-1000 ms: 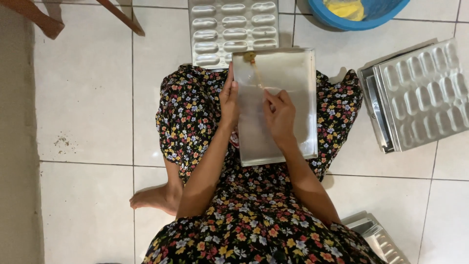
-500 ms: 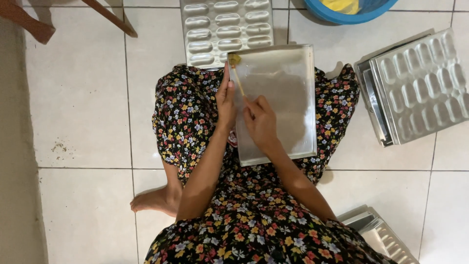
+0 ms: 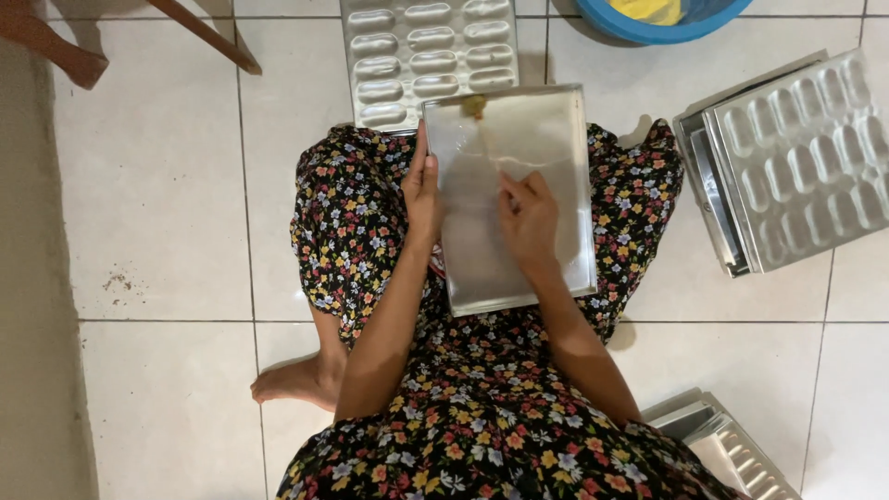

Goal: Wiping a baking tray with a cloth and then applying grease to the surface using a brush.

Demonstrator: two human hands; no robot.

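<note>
In the head view, the person is sitting on the white tiled floor (image 3: pixel 167 213) with a flat rectangular metal tray (image 3: pixel 556 139) resting on the lap of a floral dress (image 3: pixel 352 222). The left hand (image 3: pixel 423 190) is steadying the tray's left rim, fingers stretched along the edge, not clenched. The right hand (image 3: pixel 530 220) is pressing on the tray's inner face, fingertips bunched as if rubbing; whether they are pinching something cannot be told. A yellowish dab (image 3: pixel 474 106) is sitting near the tray's far edge. Judging by this, the tray is being coated, and the uncovered far corners are likely calling for the next strokes. Beyond the tray a moulded pan (image 3: pixel 426 51) is lying, a blue basin (image 3: pixel 648 23) to its right; right of the tray, stacked moulded pans (image 3: pixel 796 157) are waiting. Nothing is blocking the hands.
</note>
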